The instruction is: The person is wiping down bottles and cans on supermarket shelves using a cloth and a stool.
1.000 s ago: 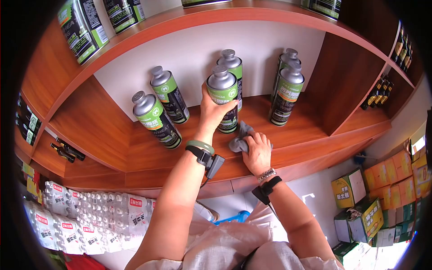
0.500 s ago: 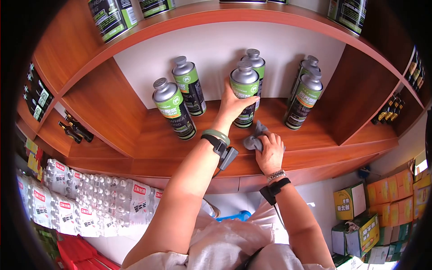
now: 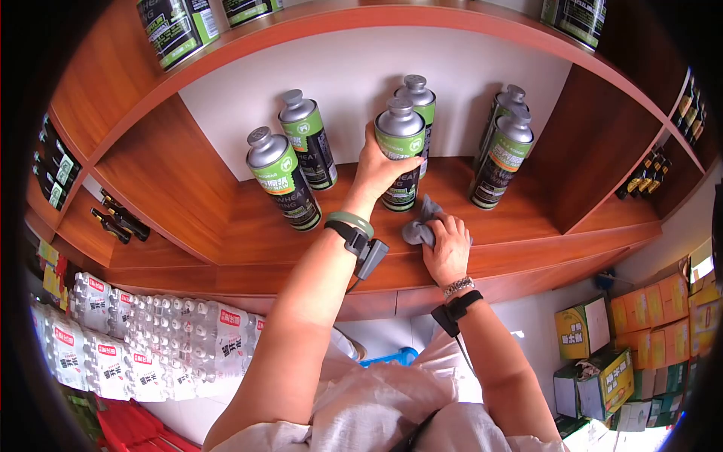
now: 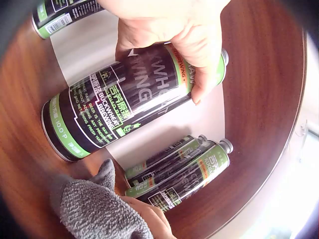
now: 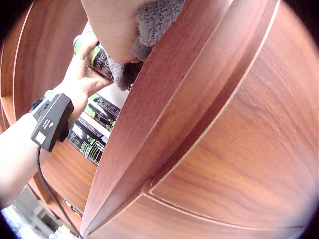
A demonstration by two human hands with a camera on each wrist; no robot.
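Note:
My left hand (image 3: 376, 172) grips a tall beer can (image 3: 400, 135) with a green and black label and silver screw cap, thumb across its front. The left wrist view shows "Buckwheat Brewing" on this can (image 4: 107, 107), its base close over the wooden shelf. Just right of it, my right hand (image 3: 447, 247) holds a bunched grey cloth (image 3: 416, 232) against the shelf near the front edge. Fluffy folds of the cloth (image 5: 158, 22) stick out beside the fingers in the right wrist view. Another matching can (image 3: 423, 105) stands directly behind the gripped one.
Two matching cans, a front one (image 3: 282, 181) and a rear one (image 3: 307, 143), stand at left; another pair (image 3: 503, 162) stands at right. An upright divider (image 3: 602, 173) bounds the bay, with a curved shelf edge (image 3: 361, 19) above. Bottled-water packs (image 3: 181, 331) and cartons (image 3: 655, 320) sit below.
The head view has shifted, sliding the shelf and cans rightward in frame, then slightly back. Both hands keep their grips, with the held can and cloth in nearly the same places on the shelf.

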